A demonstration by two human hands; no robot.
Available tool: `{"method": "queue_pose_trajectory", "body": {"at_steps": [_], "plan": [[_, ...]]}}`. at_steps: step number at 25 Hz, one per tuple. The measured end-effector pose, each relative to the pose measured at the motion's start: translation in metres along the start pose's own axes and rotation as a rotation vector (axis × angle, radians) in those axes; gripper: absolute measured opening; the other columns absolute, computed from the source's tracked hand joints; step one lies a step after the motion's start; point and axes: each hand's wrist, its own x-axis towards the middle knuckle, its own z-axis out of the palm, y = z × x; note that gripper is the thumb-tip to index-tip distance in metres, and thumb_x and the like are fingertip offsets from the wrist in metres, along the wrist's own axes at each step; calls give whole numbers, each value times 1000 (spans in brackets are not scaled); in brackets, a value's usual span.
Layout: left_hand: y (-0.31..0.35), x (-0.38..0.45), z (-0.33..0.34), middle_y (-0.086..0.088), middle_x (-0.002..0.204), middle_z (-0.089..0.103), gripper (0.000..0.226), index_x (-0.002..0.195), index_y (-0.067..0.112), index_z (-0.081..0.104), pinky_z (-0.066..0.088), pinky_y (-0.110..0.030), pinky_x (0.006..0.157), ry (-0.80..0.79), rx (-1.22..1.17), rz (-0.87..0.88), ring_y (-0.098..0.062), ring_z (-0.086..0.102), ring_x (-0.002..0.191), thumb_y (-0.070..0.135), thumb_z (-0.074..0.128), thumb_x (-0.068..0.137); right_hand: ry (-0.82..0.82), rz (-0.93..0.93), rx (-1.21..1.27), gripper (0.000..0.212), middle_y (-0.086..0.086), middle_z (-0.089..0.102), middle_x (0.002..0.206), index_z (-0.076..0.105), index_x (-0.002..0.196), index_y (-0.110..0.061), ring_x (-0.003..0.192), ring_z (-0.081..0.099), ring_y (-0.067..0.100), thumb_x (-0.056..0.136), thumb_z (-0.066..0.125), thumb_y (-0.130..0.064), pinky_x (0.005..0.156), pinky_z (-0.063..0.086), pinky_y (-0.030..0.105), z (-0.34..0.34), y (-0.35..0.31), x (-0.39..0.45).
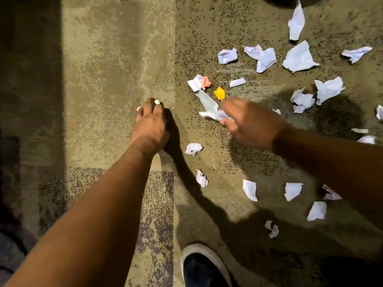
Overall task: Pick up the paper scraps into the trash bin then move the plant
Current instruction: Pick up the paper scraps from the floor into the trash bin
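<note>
Paper scraps [299, 56] lie scattered over the carpet [116, 59], mostly beyond and to the right of your fingers; they look light, crumpled and soft, so I judge any raised fold will do for a pinch. Your right hand [248, 123] has its fingers curled round a white crumpled scrap [211, 112], while your left hand [150, 129] reaches down with fingers bent onto small white bits [156, 102] at their tips. Neither bin nor plant can be made out, and bare carpet lies left of your fingers.
</note>
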Motion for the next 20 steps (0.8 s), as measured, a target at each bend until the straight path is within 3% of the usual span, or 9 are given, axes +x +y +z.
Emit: {"method": "queue_pose_trajectory", "body": {"at_steps": [3,7,9,11,14,15,16,18,20], "plan": [[4,-8,10,-10,142,36,44,133,8,46,49,-47,98,173,27,64,-34,41,122,1,52,90,50,50,-6,28,-3,51,91,46,121,-13,76,51,13,95,56,-16,64,40,21,-6,-2,29],[18,-12,18,-4,110,61,26,118,16,52,55,-33,77,179,-289,-31,-20,60,91,8,53,93,-190,218,7,59,6,56,91,25,145,-15,79,59,19,96,58,-21,62,43,26,8,-5,53],[24,-26,29,-8,115,59,50,129,17,40,55,-42,87,137,-308,26,-27,61,100,6,61,86,-250,251,-19,65,16,54,110,20,148,-16,97,60,32,97,56,-34,77,46,35,17,-9,55],[28,-41,51,-13,130,47,62,143,10,28,44,-41,103,117,-165,111,-29,50,115,22,60,91,-227,253,-20,68,22,47,122,21,146,-17,105,58,40,95,57,-45,86,46,42,24,-11,53],[34,-62,72,-10,124,41,65,135,12,36,44,-38,93,182,-108,111,-22,42,109,64,32,97,-189,219,-85,58,17,43,118,34,128,-14,99,59,39,90,64,-47,76,42,39,31,-12,44],[35,-66,77,-9,121,39,68,132,14,36,45,-39,90,190,-50,134,-21,41,107,70,31,94,-177,200,-108,55,17,43,116,37,121,-13,96,60,38,88,67,-46,74,42,39,34,-10,42],[37,-69,80,-9,121,38,65,132,15,35,47,-39,89,192,-2,167,-22,41,108,67,38,94,-156,169,-126,52,17,43,115,39,117,-12,93,60,38,87,68,-44,73,44,40,37,-8,40],[36,-70,82,-10,128,35,61,138,16,28,48,-40,96,130,48,190,-24,41,116,40,60,92,-136,122,-134,42,17,44,114,41,114,-11,87,59,37,91,64,-37,72,48,42,44,-3,38],[39,-68,78,-10,137,31,76,142,18,26,45,-39,104,44,28,140,-26,38,125,9,71,81,-118,101,-130,23,17,43,114,41,112,-12,79,57,32,96,54,-21,66,50,40,46,0,37]]}}
